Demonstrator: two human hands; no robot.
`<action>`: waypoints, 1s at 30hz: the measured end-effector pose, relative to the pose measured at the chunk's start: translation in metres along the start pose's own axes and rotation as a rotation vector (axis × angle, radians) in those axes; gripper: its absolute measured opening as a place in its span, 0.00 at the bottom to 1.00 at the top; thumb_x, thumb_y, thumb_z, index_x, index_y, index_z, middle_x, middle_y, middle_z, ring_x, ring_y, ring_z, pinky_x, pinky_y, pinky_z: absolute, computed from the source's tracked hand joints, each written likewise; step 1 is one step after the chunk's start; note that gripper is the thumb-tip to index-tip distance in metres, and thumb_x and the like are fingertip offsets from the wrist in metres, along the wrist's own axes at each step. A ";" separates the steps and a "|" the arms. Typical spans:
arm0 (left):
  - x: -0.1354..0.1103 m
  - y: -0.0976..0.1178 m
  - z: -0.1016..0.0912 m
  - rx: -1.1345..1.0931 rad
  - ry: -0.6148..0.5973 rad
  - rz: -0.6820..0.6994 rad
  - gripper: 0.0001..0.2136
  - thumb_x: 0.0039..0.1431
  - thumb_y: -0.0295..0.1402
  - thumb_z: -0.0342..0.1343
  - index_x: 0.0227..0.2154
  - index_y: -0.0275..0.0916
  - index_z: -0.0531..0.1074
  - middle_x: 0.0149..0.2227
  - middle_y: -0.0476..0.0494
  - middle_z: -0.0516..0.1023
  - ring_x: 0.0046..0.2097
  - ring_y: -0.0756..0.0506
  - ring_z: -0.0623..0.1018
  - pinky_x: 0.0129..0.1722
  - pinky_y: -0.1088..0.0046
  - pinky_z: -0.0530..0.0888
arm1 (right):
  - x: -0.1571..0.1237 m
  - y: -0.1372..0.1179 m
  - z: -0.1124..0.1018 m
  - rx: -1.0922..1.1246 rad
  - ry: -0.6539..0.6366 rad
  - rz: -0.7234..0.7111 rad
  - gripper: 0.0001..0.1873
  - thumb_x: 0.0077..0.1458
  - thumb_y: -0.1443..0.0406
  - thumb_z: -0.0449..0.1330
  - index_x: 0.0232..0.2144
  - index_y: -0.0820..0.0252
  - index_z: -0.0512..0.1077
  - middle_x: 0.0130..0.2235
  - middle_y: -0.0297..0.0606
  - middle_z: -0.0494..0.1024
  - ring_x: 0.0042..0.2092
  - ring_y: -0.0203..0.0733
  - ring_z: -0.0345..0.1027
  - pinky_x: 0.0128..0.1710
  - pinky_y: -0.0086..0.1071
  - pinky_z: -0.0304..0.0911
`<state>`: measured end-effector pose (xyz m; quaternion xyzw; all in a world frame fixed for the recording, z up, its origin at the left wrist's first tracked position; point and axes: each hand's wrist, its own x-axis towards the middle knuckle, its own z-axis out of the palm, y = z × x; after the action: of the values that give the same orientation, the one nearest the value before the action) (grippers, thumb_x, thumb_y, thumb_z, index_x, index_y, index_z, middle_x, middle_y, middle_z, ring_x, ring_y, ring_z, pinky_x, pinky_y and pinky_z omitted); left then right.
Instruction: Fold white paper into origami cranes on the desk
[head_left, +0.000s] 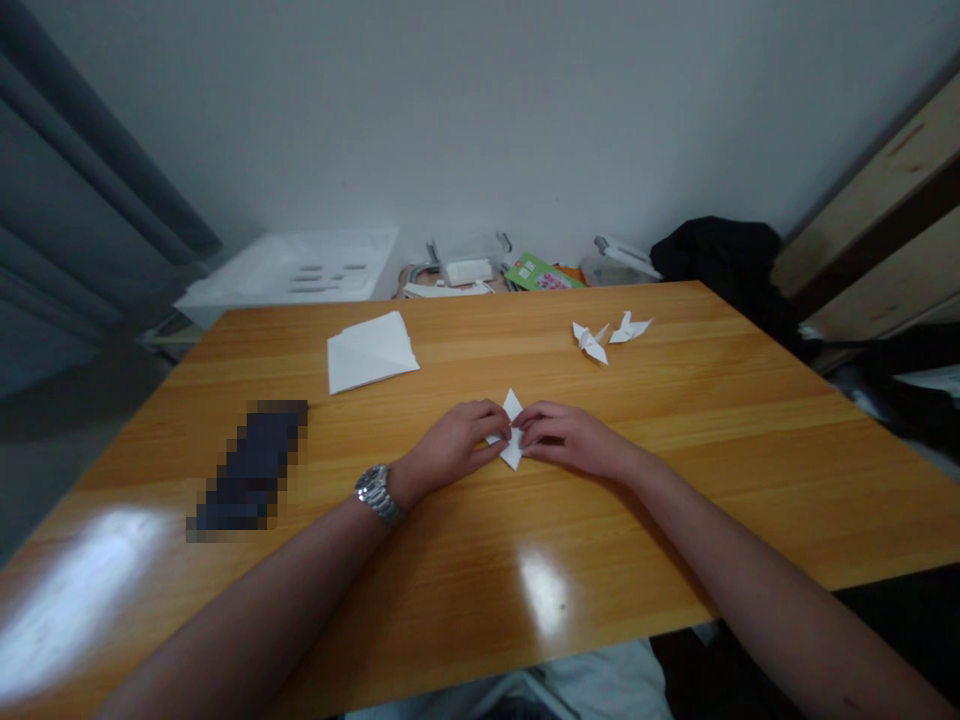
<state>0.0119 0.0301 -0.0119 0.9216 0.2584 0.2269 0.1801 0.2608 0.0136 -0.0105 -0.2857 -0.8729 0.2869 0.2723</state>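
Observation:
A small piece of folded white paper [512,461] lies on the wooden table, with a pointed tip toward the far side and another toward me. My left hand [463,440], with a metal watch on its wrist, has its fingers closed on the paper's left side. From the right, my right hand [574,440] pinches the opposite side, fingertips close to those of the left. The fingers cover much of the paper's middle. Two folded paper cranes [590,342] sit farther back on the right.
A stack of white paper sheets [371,352] lies at the back left of the table [450,560]. A pixelated dark object [251,470] rests on the left. Beyond the far edge are a white tray [300,265], a green booklet [536,272] and a black cloth-like heap [716,255].

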 end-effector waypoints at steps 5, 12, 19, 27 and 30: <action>-0.002 0.001 -0.002 -0.010 0.014 0.031 0.10 0.71 0.37 0.52 0.43 0.39 0.76 0.44 0.43 0.79 0.46 0.45 0.77 0.49 0.68 0.71 | 0.000 -0.004 -0.004 0.023 0.021 0.033 0.06 0.66 0.65 0.58 0.39 0.57 0.76 0.44 0.41 0.79 0.46 0.41 0.73 0.49 0.36 0.68; -0.003 0.007 -0.007 0.079 0.019 0.061 0.12 0.73 0.38 0.49 0.43 0.40 0.77 0.42 0.44 0.81 0.43 0.46 0.78 0.44 0.72 0.71 | 0.000 -0.004 -0.005 0.010 0.053 0.083 0.06 0.67 0.64 0.58 0.39 0.58 0.75 0.43 0.40 0.80 0.44 0.40 0.74 0.47 0.35 0.68; -0.002 0.010 -0.006 0.121 0.014 0.059 0.11 0.72 0.38 0.51 0.40 0.40 0.77 0.40 0.45 0.81 0.41 0.47 0.78 0.42 0.72 0.70 | -0.002 0.000 -0.005 0.027 0.042 0.012 0.08 0.66 0.64 0.59 0.44 0.57 0.77 0.46 0.43 0.80 0.48 0.42 0.74 0.51 0.37 0.68; -0.003 0.006 -0.005 -0.069 -0.018 -0.010 0.11 0.71 0.40 0.52 0.39 0.41 0.76 0.39 0.45 0.80 0.42 0.47 0.78 0.43 0.72 0.71 | -0.002 0.001 -0.003 0.055 0.029 0.004 0.08 0.64 0.63 0.61 0.43 0.57 0.79 0.47 0.44 0.80 0.49 0.43 0.74 0.51 0.38 0.69; -0.002 0.004 -0.006 -0.160 -0.034 -0.033 0.10 0.70 0.39 0.54 0.38 0.40 0.76 0.39 0.45 0.79 0.42 0.47 0.78 0.43 0.72 0.71 | -0.002 0.002 -0.003 0.042 0.027 0.003 0.08 0.66 0.64 0.60 0.41 0.57 0.79 0.47 0.44 0.80 0.48 0.42 0.75 0.51 0.37 0.69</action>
<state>0.0088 0.0264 -0.0060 0.9036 0.2515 0.2281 0.2612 0.2650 0.0149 -0.0101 -0.2850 -0.8625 0.3015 0.2896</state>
